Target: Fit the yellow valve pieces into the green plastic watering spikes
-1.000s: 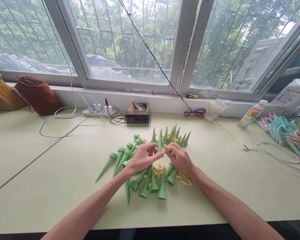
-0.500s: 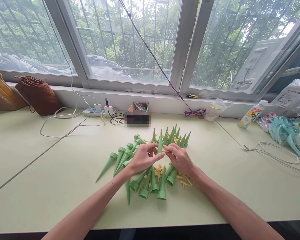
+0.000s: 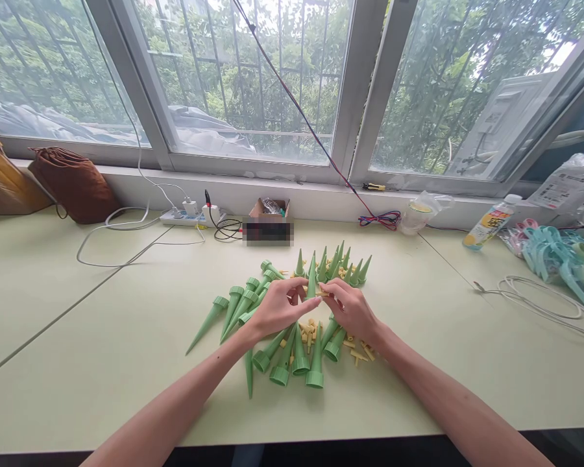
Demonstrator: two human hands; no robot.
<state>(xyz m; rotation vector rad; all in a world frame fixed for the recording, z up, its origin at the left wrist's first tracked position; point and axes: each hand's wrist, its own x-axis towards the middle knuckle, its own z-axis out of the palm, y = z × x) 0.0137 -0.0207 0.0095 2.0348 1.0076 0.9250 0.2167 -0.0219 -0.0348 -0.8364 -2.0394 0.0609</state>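
Observation:
My left hand [image 3: 283, 303] is closed around the lower part of a green plastic spike [image 3: 312, 275], which it holds with the tip pointing up. Close against its right side, my right hand [image 3: 349, 303] pinches a small yellow plastic piece [image 3: 323, 294] at the spike. Whether the piece is joined to the spike, I cannot tell. Several capped green spikes [image 3: 232, 305] lie left of my hands, and more [image 3: 314, 370] lie in front with wide ends toward me. Behind my hands, several spikes [image 3: 340, 263] stand tip up. Loose yellow pieces [image 3: 309, 332] lie in a heap below my hands.
Along the window sill side are a power strip [image 3: 185, 218], a small open box [image 3: 269, 209], a coiled cable [image 3: 382, 220] and a plastic cup [image 3: 415, 217]. A bottle [image 3: 491, 224], clips [image 3: 552, 256] and a white cable [image 3: 540, 295] lie right; a brown pouch [image 3: 75, 185] stands left.

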